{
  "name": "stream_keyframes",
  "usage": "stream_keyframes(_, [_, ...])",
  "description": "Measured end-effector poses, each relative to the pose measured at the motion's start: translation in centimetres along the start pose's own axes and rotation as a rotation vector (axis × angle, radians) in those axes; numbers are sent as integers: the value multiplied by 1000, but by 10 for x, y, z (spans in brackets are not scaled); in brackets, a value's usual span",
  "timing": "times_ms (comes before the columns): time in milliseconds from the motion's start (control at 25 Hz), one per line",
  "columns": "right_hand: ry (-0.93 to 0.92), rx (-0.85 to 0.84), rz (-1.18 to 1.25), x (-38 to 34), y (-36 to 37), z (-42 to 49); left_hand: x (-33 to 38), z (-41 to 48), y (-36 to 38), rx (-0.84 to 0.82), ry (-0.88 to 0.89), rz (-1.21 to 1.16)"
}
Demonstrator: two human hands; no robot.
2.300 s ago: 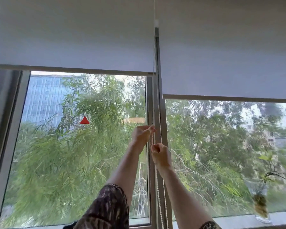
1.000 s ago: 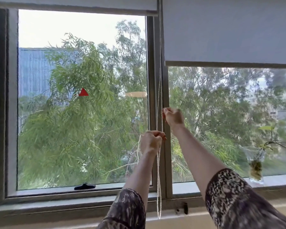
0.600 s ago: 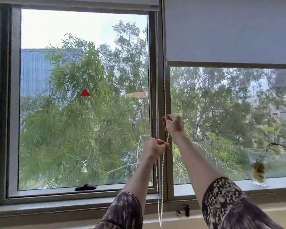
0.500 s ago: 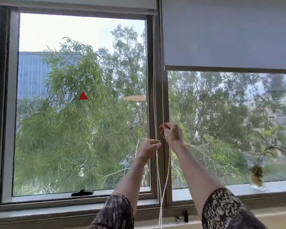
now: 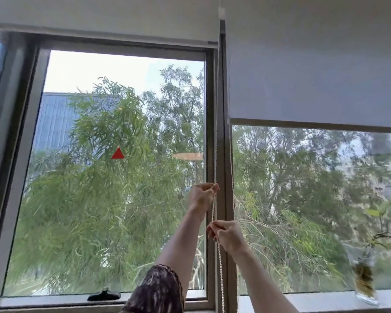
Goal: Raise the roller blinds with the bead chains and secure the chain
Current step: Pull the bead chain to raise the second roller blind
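Two white roller blinds hang over the window. The left blind [image 5: 122, 30] is rolled almost to the top of its frame. The right blind [image 5: 314, 75] hangs lower, its bottom bar about a third of the way down. A white bead chain [image 5: 215, 136] drops along the centre mullion as two strands. My left hand [image 5: 202, 195] pinches the left strand high up. Just below it, my right hand [image 5: 226, 234] grips the same strand, which continues down past the sill.
A glass vase with a green plant [image 5: 363, 283] stands on the right sill. A black window handle [image 5: 104, 295] sits at the bottom of the left pane. A red triangle sticker [image 5: 117, 153] is on the glass. Trees and buildings lie outside.
My left hand has moved up the chain above my right, and my right hand has pulled down. The view has tilted upward. Over the last seconds the left blind has risen markedly.
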State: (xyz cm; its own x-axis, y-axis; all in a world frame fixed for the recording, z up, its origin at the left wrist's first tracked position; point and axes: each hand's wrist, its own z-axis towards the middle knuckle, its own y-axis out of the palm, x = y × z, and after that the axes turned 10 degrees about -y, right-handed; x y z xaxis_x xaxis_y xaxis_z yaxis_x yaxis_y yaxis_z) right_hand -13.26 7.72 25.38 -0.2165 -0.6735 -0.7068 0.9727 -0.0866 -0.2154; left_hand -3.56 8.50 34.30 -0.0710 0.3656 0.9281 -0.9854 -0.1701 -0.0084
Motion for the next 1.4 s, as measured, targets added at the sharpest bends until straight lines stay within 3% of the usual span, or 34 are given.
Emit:
stream_keyframes(280, [34, -251, -164, 6, -17, -12, 6, 3, 14, 114, -7, -106])
stream_keyframes(560, [130, -237, -284, 21, -30, -19, -15, -17, 26, 46, 2, 32])
stream_keyframes(880, [1, 176, -55, -32, -49, 12, -60, -31, 29, 16, -4, 185])
stream_keyframes(1200, [-111, 284, -185, -43, -39, 17, -87, -43, 26, -50, -62, 339])
stream_keyframes(1400, [-144, 262, -245, -46, -32, 11, -64, -42, 10, -185, -53, 191])
